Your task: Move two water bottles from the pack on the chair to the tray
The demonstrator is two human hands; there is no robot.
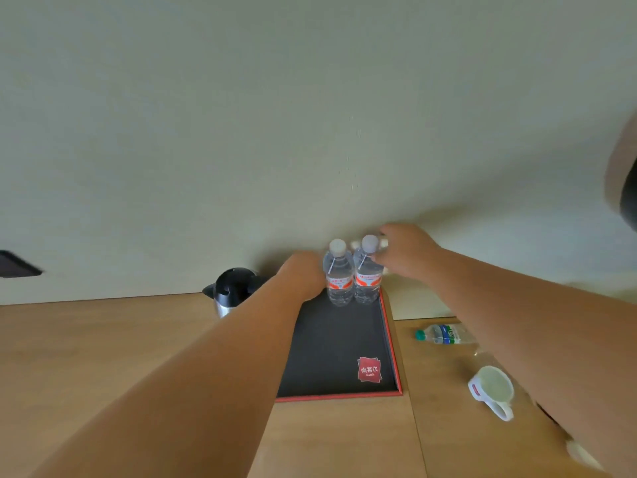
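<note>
Two clear water bottles with white caps and red labels stand upright side by side at the far end of a black tray (331, 343) with a red rim. My left hand (301, 276) wraps the left bottle (339, 274) from its left side. My right hand (403, 251) grips the right bottle (367, 274) near its neck and shoulder. Both bottle bases rest on the tray floor near the wall. The pack and the chair are out of view.
A black and steel kettle (231, 291) stands left of the tray on the wooden desk (103, 357). On the lower surface to the right lie a green-capped bottle (443, 334) on its side and a white mug (491, 391). A pale wall rises behind.
</note>
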